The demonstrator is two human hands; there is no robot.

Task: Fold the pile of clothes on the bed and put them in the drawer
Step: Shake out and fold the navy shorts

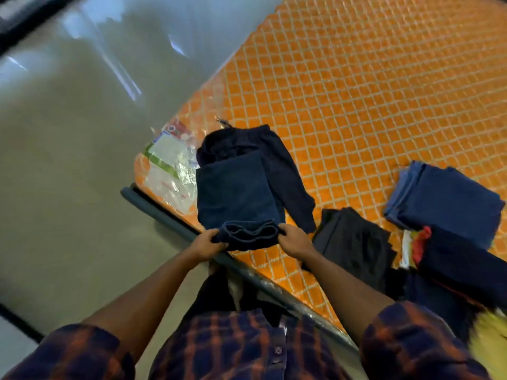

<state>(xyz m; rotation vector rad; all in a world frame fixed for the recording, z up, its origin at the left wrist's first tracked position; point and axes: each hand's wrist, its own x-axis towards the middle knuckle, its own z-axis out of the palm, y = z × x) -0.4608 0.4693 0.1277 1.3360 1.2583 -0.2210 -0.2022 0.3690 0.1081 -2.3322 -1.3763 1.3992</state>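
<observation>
At the far left only the grey floor (55,160) is seen, and no drawer is in view. On the near-left corner of the orange quilted bed (356,91) a clear plastic packet (171,163) is laid. A card printed in green, white and red is seen through it, but the print is too blurred for any word or brand to be read. Just beside it the navy trousers (241,187) are spread flat, with the waistband away from the person. Their near end is bunched at the bed's edge and gripped at both corners. The left hand (205,244) is closed on the left corner with its fingers curled into the cloth, and the right hand (295,241) is clamped on the right corner likewise. The folding step is judged to be in hand. The gripped end would next have to be carried up toward the waistband, with both corners kept level, and then pressed flat. Further right, a black folded garment (354,242) is laid near the trousers, and beyond it a folded blue stack (450,198). At the far right an unfolded heap (461,270) of dark, red and yellow cloth is left, so much of the task is judged undone. No label can be read on any garment.
</observation>
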